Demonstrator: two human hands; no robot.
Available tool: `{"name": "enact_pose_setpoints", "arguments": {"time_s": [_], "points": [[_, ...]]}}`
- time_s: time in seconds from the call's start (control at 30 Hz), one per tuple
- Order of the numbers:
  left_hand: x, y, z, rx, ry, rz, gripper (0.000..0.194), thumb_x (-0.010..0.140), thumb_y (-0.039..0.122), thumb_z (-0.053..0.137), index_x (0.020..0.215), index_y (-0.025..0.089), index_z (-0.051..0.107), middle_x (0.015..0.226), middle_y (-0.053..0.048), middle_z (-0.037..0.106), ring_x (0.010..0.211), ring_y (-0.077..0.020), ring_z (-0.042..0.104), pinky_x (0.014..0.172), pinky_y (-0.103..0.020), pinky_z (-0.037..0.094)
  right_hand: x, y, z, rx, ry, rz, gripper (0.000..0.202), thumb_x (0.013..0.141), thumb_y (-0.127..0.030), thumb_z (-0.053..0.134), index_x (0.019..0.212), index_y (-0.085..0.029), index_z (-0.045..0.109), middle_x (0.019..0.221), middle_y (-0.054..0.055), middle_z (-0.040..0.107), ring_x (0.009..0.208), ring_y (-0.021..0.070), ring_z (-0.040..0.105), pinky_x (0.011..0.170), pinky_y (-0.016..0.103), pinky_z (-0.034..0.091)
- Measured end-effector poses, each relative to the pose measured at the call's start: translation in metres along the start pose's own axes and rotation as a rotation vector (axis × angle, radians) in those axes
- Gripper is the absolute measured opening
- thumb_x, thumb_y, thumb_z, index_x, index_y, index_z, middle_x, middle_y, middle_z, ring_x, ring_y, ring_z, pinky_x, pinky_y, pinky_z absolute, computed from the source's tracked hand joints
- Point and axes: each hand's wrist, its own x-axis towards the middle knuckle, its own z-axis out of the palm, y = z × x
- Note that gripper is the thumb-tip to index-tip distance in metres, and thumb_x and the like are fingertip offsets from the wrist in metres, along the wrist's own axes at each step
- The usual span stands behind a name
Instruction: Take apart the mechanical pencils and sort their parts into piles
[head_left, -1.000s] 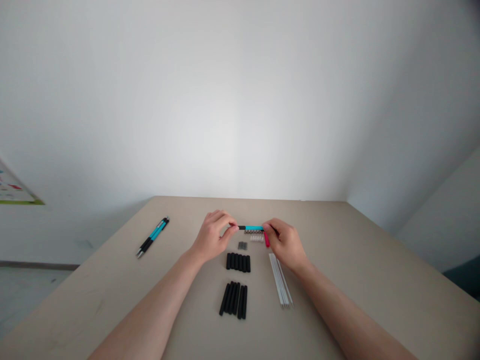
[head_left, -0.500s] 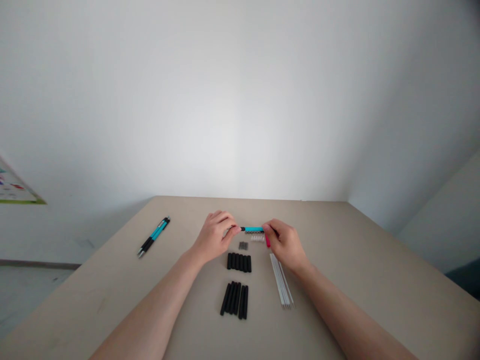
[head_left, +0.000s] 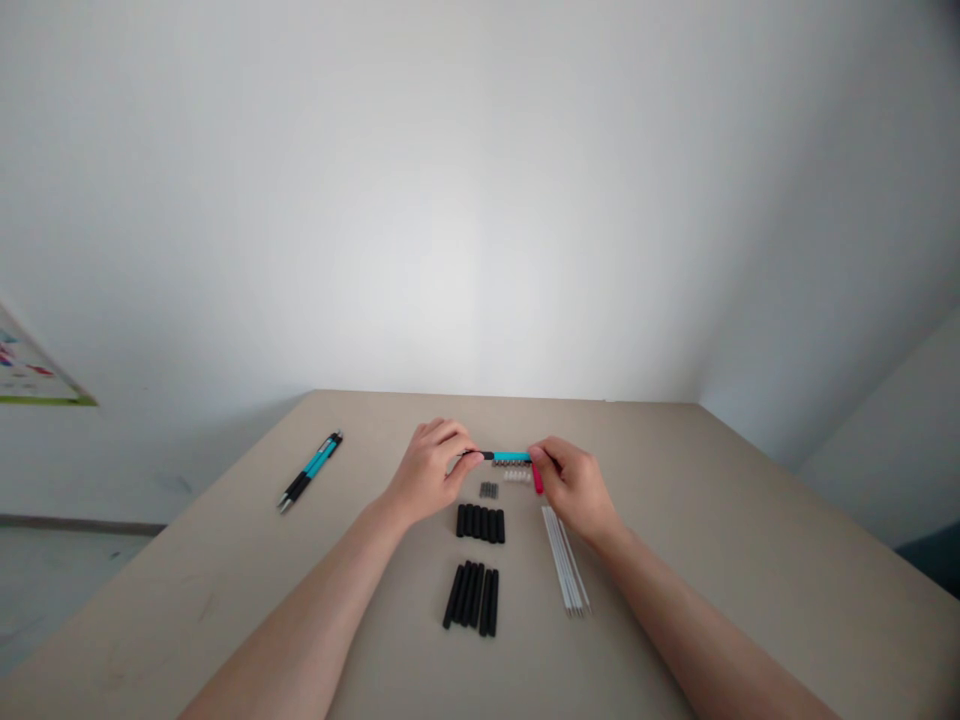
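A pen (head_left: 511,456) with a blue barrel and a black end spans the space between my two hands, lying roughly level. My left hand (head_left: 433,465) pinches its black end on the left. The other end sits in the closed fingers of my right hand (head_left: 568,482). Small metal tips (head_left: 510,464) and clear plastic pieces (head_left: 517,477) lie just below the pen. By my right fingers a pink-red piece (head_left: 537,478) shows, partly covered. White refills (head_left: 564,562) fan out below the right hand. Small springs (head_left: 489,490) rest between the hands.
Several short black tubes (head_left: 481,523) lie in a row nearer me, with longer black tubes (head_left: 472,598) in front of them. Two blue and black pens (head_left: 311,470) lie side by side at the left of the beige table (head_left: 645,450). A wall stands behind it.
Both hands keep their hold on the pen with almost no movement. The whole view has shifted very slightly.
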Motion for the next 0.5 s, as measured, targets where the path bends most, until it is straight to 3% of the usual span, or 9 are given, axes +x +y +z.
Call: {"name": "enact_pose_setpoints", "arguments": {"time_s": [0.13,0.5], "points": [[0.0001,0.0000,0.0006,-0.009,0.025,0.001,0.013,0.084,0.032,0.059,0.089,0.020,0.062,0.089,-0.004,0.062,0.086,-0.0182,0.055,0.080,-0.033,0.040,0.0001,-0.0013,-0.0013,0.008,-0.007,0.007,0.033,0.091,-0.031,0.041,0.062,-0.018,0.051,0.060,0.001,0.054,0.056,0.0128,0.048,0.053,0.024,0.031],[-0.0016,-0.0043,0.0034,-0.017,0.053,0.013,0.012,0.087,0.029,0.056,0.083,0.019,0.062,0.089,-0.004,0.061,0.086,-0.0173,0.055,0.080,-0.033,0.040,-0.0005,-0.0004,-0.0005,-0.016,-0.006,-0.005,0.034,0.091,-0.032,0.040,0.060,-0.019,0.048,0.057,0.000,0.051,0.054,0.0127,0.046,0.052,0.024,0.030]]}}
